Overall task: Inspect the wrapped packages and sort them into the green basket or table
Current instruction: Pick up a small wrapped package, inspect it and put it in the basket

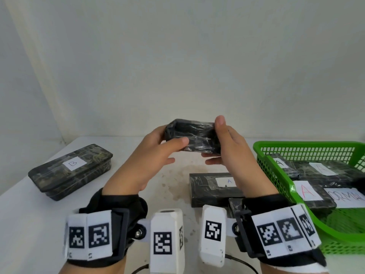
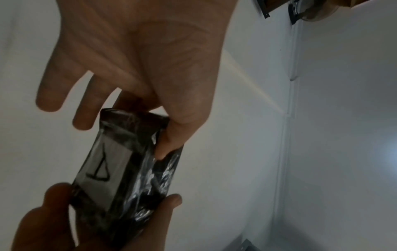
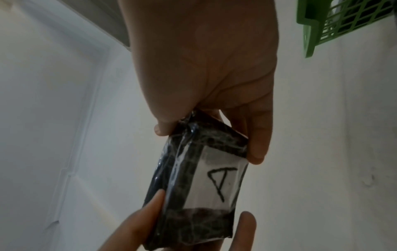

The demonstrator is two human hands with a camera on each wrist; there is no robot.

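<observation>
I hold a small black wrapped package (image 1: 194,135) up over the middle of the table (image 1: 29,224), between both hands. My left hand (image 1: 170,143) grips its left end, thumb on the near face. Gripping the right end is my right hand (image 1: 217,138), thumb on top and fingers underneath. The right wrist view shows a white label with a hand-written "A" on the package (image 3: 221,181), pinched by my right hand (image 3: 209,135). The same package (image 2: 128,169) appears in the left wrist view, in my left hand (image 2: 150,118). At the right stands the green basket (image 1: 276,147).
A long wrapped package labelled B (image 1: 71,171) lies on the table at the left. Another, labelled A (image 1: 215,188), lies below my right hand, beside the basket. The basket holds several packages labelled A and a paper sign (image 1: 345,196). A white wall rises behind the table.
</observation>
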